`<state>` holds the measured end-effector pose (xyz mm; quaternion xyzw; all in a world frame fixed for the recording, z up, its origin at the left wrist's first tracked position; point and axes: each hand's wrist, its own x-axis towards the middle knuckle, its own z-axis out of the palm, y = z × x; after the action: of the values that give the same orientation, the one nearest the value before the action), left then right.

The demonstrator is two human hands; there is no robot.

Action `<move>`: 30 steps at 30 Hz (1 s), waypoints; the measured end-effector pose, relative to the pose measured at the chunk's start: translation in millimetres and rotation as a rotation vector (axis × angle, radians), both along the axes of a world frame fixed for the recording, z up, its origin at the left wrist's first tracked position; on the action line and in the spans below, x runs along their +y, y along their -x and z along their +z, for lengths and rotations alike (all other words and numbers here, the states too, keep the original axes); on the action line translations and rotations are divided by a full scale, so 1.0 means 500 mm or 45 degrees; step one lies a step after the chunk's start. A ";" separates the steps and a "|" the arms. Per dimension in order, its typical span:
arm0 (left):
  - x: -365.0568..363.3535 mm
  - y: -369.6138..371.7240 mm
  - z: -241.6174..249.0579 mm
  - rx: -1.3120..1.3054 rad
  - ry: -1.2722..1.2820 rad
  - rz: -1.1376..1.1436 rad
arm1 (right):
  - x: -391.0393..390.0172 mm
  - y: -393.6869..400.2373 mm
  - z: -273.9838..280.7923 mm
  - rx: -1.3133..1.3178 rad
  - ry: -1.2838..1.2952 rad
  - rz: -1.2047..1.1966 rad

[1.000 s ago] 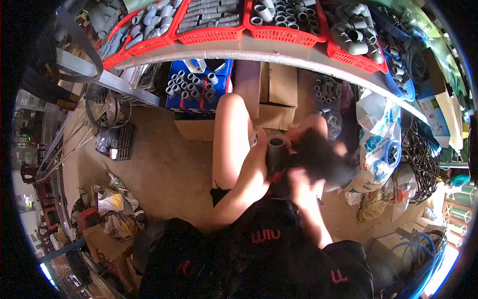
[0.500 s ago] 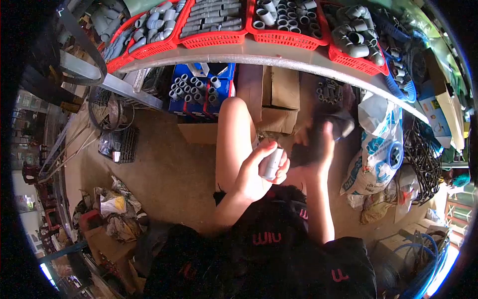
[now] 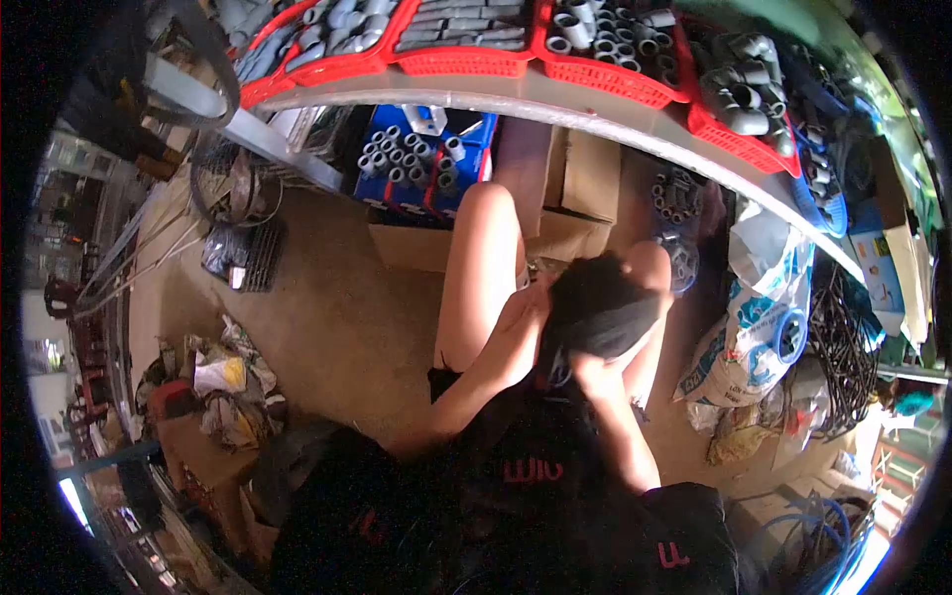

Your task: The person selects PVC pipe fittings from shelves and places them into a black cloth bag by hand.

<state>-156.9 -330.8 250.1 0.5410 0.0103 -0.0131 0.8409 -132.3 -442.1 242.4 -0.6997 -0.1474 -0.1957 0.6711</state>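
Black cloth (image 3: 607,309): above the lap, short of the counter's (image 3: 540,91) near edge | right hand (image 3: 597,375): fingers seemingly clamped on cloth; left hand (image 3: 521,319): fingers hidden, cannot tell | risk: slackened grip could drop it floorward | count: 1 cloth, 2 hands, at least 4 red baskets (image 3: 461,65), 1 white sack (image 3: 749,332)

Bright light catches your left hand (image 3: 524,317) and right hand (image 3: 597,375), while your shirt (image 3: 476,516) behind them lies near-black. The dark bundle (image 3: 600,309) against them looks softly blurred; beyond them, the lens bows the shelf edge (image 3: 585,121)
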 end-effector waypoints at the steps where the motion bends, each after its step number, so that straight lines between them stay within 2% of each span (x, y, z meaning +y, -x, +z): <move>1: 0.008 -0.009 -0.002 0.108 -0.040 -0.076 | -0.001 -0.005 -0.005 0.089 -0.049 -0.065; 2: 0.015 -0.019 0.001 0.213 -0.082 -0.155 | 0.003 -0.013 0.003 0.178 -0.104 -0.129; 3: 0.021 -0.032 0.061 0.406 0.212 -0.277 | 0.011 -0.018 0.017 0.210 -0.099 -0.255; 5: 0.082 -0.041 0.002 0.642 0.338 -0.367 | -0.006 -0.001 0.034 0.752 -0.240 -0.190; 6: 0.087 -0.055 -0.039 0.482 0.593 -0.197 | -0.017 -0.006 0.059 0.852 -0.394 -0.196; 7: 0.121 -0.069 -0.048 0.655 0.982 -0.024 | -0.027 -0.012 0.075 0.949 -0.549 -0.200; 8: 0.164 -0.084 -0.088 0.387 1.069 0.000 | -0.044 -0.014 0.059 0.892 -0.593 -0.283; 9: 0.210 -0.094 -0.091 0.392 1.143 0.198 | -0.061 -0.016 0.044 0.832 -0.631 -0.365; 10: 0.254 -0.105 -0.111 0.391 1.136 0.324 | -0.104 -0.010 -0.002 0.412 0.064 -0.471; 11: 0.297 -0.121 -0.128 0.362 0.970 0.573 | -0.133 -0.003 -0.020 0.434 0.019 -0.500; 12: 0.369 -0.142 -0.196 0.293 0.891 0.749 | -0.161 0.004 -0.038 0.455 -0.026 -0.529; 13: 0.424 -0.160 -0.248 0.265 0.720 1.019 | -0.172 0.006 -0.014 0.911 -0.813 -0.466; 14: 0.474 -0.179 -0.290 0.307 0.661 1.213 | -0.171 0.012 0.017 0.853 -0.806 -0.429; 15: 0.527 -0.202 -0.339 0.352 0.556 1.337 | -0.197 0.023 -0.003 0.764 -0.713 -0.438; 16: 0.552 -0.218 -0.345 0.564 0.499 1.411 | -0.222 0.034 -0.023 0.675 -0.623 -0.452; 17: 0.571 -0.231 -0.366 0.532 0.309 1.389 | -0.224 0.036 0.007 0.657 -0.698 -0.408; 19: 0.600 -0.250 -0.409 0.464 -0.076 1.336 | -0.235 0.051 0.021 0.665 -0.654 -0.603; 20: 0.603 -0.259 -0.388 0.632 -0.438 1.245 | -0.227 0.053 0.035 0.647 -0.687 -0.650; 21: 0.609 -0.271 -0.407 0.502 -0.485 1.300 | -0.248 0.061 0.018 0.533 -0.598 -0.482; 23: 0.599 -0.293 -0.424 0.239 -0.577 1.397 | -0.250 0.057 0.026 0.586 -0.669 -0.410; 24: 0.592 -0.301 -0.424 0.281 -0.569 1.426 | -0.242 0.053 0.027 0.590 -0.625 -0.500; 26: 0.591 -0.311 -0.434 0.141 -0.483 1.358 | -0.222 0.046 0.030 0.598 -0.535 -0.679; 27: 0.593 -0.315 -0.445 0.073 -0.439 1.324 | -0.216 0.044 0.030 0.612 -0.521 -0.671; 28: 0.591 -0.313 -0.458 -0.013 -0.673 1.340 | -0.212 0.042 0.027 0.627 -0.507 -0.664; 30: 0.593 -0.318 -0.473 -0.037 -0.790 1.418 | -0.210 0.042 0.024 0.695 -0.467 -0.646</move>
<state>1.8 -34.3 13.8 0.6731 0.2820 0.4368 0.5259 -153.1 -547.2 254.5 -0.6089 0.2503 -0.1853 0.7295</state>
